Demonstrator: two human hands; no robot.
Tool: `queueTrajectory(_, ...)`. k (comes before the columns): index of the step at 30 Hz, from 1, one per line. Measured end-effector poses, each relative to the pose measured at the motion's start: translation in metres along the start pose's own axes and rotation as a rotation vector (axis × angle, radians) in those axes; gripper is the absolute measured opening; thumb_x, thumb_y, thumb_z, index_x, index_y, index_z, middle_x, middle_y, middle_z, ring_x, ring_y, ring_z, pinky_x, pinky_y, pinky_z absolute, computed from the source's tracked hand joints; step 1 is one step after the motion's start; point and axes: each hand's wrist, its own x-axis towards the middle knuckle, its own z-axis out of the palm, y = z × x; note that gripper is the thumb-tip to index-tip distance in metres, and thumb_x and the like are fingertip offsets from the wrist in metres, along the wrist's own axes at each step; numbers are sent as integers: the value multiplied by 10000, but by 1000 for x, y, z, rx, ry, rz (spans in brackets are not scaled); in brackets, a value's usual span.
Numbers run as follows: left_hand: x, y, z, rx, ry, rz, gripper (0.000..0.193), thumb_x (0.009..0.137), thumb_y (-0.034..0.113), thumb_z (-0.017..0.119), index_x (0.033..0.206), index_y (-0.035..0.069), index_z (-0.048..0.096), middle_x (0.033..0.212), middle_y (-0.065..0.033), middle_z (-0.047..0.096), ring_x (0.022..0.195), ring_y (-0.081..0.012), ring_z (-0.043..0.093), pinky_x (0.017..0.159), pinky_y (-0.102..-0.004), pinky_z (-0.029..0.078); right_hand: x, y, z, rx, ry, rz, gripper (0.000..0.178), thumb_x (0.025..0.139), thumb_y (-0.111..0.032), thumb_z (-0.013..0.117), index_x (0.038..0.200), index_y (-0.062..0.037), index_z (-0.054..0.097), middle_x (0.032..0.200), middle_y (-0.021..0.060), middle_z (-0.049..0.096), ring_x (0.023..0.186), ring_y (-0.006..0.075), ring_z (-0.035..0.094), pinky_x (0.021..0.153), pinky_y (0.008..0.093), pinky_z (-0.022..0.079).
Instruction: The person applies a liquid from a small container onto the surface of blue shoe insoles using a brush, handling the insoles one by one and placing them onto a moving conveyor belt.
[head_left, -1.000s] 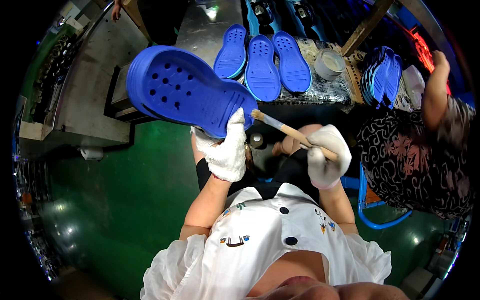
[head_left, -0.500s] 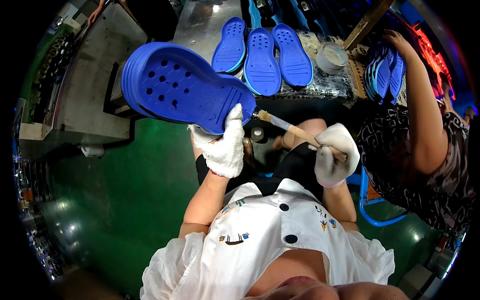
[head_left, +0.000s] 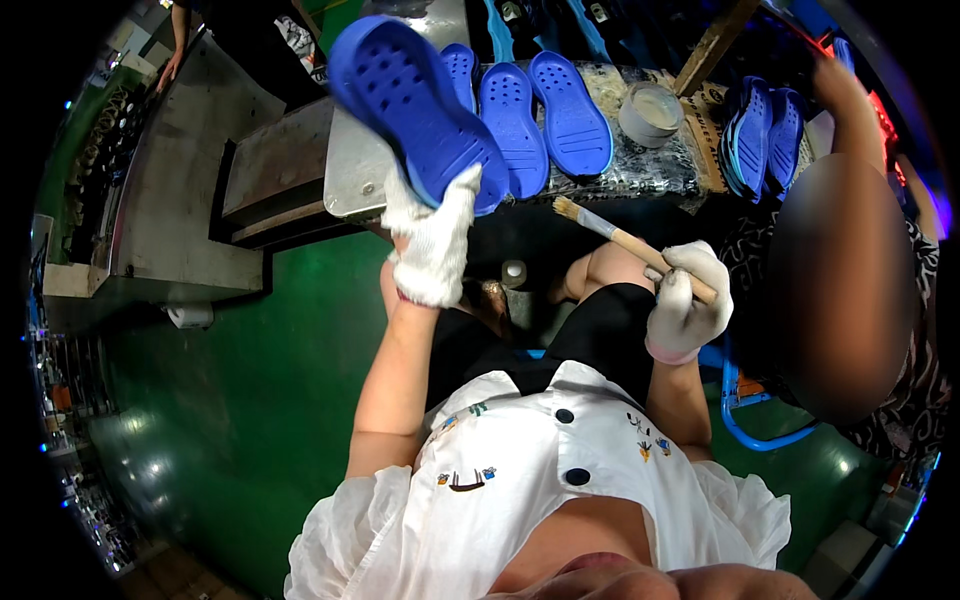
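Gloved in white knit, my left hand (head_left: 432, 245) is closed on the heel end of a blue perforated shoe sole (head_left: 405, 100), its thumb lying over the inner face. The sole is raised and tilted, its toe end pointing up and left. My right hand (head_left: 692, 300), also in a white glove, grips the wooden handle of a flat paintbrush (head_left: 630, 245). The bristles point up and left, apart from the sole. Beyond the hands, two blue soles (head_left: 570, 115) lie side by side on the table, with a third (head_left: 459, 75) partly hidden behind the raised one.
A round tub of pale stuff (head_left: 650, 115) stands on the plastic-wrapped table (head_left: 660, 175). More blue soles (head_left: 752, 140) rest farther right, near a co-worker's arm (head_left: 850, 110). A wooden post (head_left: 715, 50) rises behind the tub. Metal cabinets (head_left: 180, 170) stand at left.
My left hand has carried the sole up and away toward the table, turning its toe end upward. The brush has come off the sole's heel. The co-worker's arm has moved off the soles at right.
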Motion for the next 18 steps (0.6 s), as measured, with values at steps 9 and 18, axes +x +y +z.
queueTrajectory(9, 66, -35, 17, 380, -201, 38, 607, 805, 169, 696, 1302, -29, 408, 1110, -121, 556, 890, -131, 540, 759, -270, 469, 3, -8, -2, 134, 21, 4, 220, 713, 80, 409, 896, 95, 531, 722, 146, 550, 552, 139, 526, 489, 217, 442)
queueTrajectory(18, 113, -46, -21, 1052, -182, 427, 355, 862, 358, 575, 1050, 64, 643, 1048, -194, 603, 969, -348, 574, 864, -389, 452, 3, -12, -3, 201, 66, 72, 210, 732, 65, 422, 908, 85, 536, 709, 138, 550, 555, 141, 538, 490, 220, 445)
